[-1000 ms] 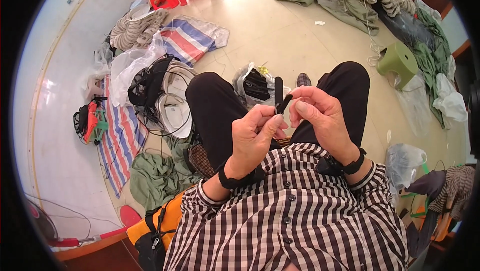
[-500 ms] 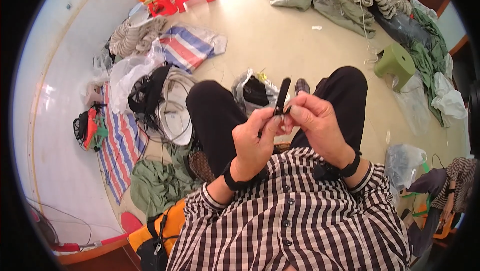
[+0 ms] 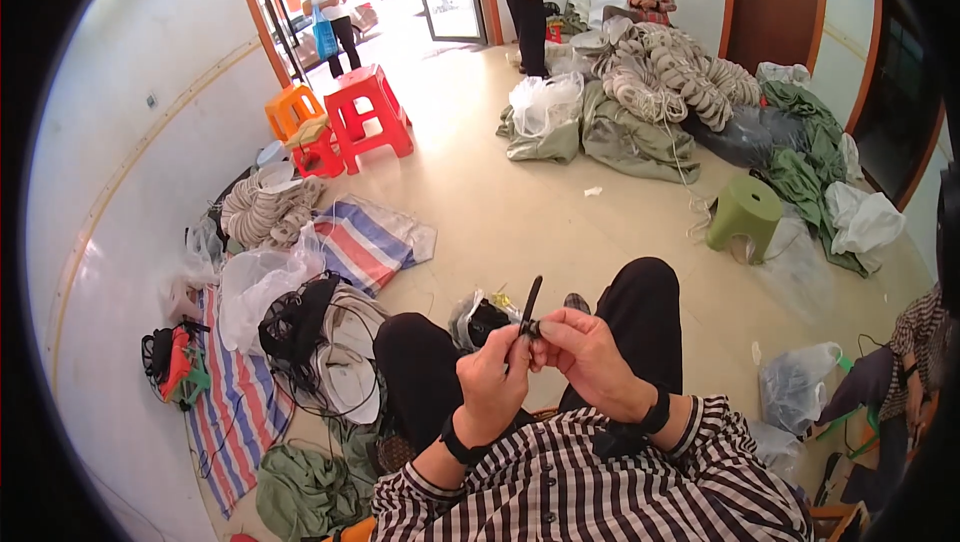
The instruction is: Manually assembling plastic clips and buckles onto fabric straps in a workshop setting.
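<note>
In front of my knees, a short black strap [image 3: 532, 300] points upward, with a small dark fitting at its lower end. My left hand [image 3: 490, 382] pinches it near that fitting between thumb and fingers. From the other side my right hand [image 3: 597, 364] closes finger and thumb on the same lower end, so the two hands almost touch. What exactly the fingertips cover is too small to make out. Just beyond the hands, an open plastic bag [image 3: 465, 320] with black items inside sits on the floor.
White trays and black cords [image 3: 345, 382] lie at my left beside a striped sheet [image 3: 240, 412]. Rope coils [image 3: 680, 72] fill the far right, near a green stool [image 3: 745, 217]. A red stool [image 3: 370, 117] stands far left. Several people [image 3: 330, 12] are around the room.
My view has tipped up, bringing the doorway and people at the back into sight. Both hands stay together on the strap, now lower in the picture and slightly left.
</note>
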The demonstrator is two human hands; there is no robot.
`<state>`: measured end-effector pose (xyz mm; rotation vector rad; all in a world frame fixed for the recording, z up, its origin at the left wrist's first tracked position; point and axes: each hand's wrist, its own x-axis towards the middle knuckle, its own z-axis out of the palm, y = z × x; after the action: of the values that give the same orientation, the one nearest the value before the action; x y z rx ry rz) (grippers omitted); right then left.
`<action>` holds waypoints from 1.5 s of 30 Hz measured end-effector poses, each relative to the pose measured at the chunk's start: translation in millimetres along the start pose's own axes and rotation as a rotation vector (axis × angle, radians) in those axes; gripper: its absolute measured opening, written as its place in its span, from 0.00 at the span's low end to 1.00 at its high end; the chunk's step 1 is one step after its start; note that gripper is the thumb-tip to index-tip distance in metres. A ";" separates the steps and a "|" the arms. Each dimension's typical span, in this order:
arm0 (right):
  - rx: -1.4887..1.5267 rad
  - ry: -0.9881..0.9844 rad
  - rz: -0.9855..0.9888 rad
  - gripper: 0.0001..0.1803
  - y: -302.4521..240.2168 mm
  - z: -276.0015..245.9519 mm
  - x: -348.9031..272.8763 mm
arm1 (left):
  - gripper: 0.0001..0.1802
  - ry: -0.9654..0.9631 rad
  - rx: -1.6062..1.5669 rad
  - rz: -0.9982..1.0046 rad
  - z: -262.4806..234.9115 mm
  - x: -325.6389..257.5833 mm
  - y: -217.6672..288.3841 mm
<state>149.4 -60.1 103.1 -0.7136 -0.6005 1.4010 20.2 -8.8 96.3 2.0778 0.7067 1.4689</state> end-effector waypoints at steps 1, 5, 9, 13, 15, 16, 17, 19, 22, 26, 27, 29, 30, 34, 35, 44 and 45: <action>0.020 0.021 0.008 0.08 1.8 -0.1 -0.6 | 0.05 -0.003 0.025 -0.002 0.0 -0.2 1.0; 0.061 0.043 -0.004 0.08 -5.2 -3.1 5.0 | 0.05 -0.023 0.066 -0.024 6.2 10.7 -0.7; 0.128 -0.006 0.044 0.08 -3.3 -9.0 10.5 | 0.04 -0.024 -0.096 -0.184 10.2 7.3 -6.7; 0.131 -0.001 0.071 0.08 -4.4 -10.9 13.0 | 0.03 -0.029 -0.034 -0.153 9.7 9.9 -7.1; 0.133 0.010 0.096 0.07 -3.3 -12.2 13.4 | 0.03 -0.042 -0.050 -0.159 9.7 8.9 -9.1; 0.135 0.010 0.100 0.07 -2.9 -12.2 12.6 | 0.03 -0.043 -0.048 -0.162 8.9 8.2 -8.6; 0.128 0.015 0.108 0.07 -2.5 -12.3 12.0 | 0.03 -0.063 -0.037 -0.175 7.8 7.5 -8.1; 0.122 0.020 0.119 0.07 -1.9 -12.8 11.0 | 0.03 -0.083 -0.026 -0.191 7.3 5.5 -8.7; 0.129 0.021 0.132 0.07 -0.7 -14.4 10.6 | 0.03 -0.079 -0.049 -0.194 9.3 2.1 -12.8; 0.143 0.023 0.141 0.07 2.3 -17.0 12.9 | 0.02 -0.074 0.011 -0.133 9.2 2.8 -12.7; 0.145 0.020 0.139 0.06 3.4 -17.4 13.1 | 0.02 -0.085 0.046 -0.110 8.5 2.7 -12.0; 0.140 0.019 0.136 0.06 4.8 -17.3 14.0 | 0.02 -0.098 0.064 -0.114 6.0 1.8 -12.2; 0.135 0.018 0.129 0.06 6.0 -16.9 14.4 | 0.02 -0.112 0.080 -0.116 4.5 1.1 -12.4; 0.177 0.002 0.084 0.06 12.9 -18.8 18.1 | 0.03 -0.099 0.053 -0.120 4.5 -3.0 -13.3; 0.139 -0.001 0.048 0.07 12.0 -17.5 17.2 | 0.03 -0.097 0.001 -0.152 4.7 -2.4 -10.4; -0.283 -0.157 -0.069 0.12 12.2 -5.1 23.1 | 0.02 -0.019 -0.039 -0.295 -4.8 -4.9 6.0; -0.227 -0.210 -0.092 0.11 16.3 -6.3 21.8 | 0.02 -0.010 -0.141 -0.361 -6.0 -7.6 9.3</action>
<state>145.3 -38.5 85.9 -0.7124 -0.9572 1.3436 13.5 -20.2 98.8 1.7417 0.8937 1.2648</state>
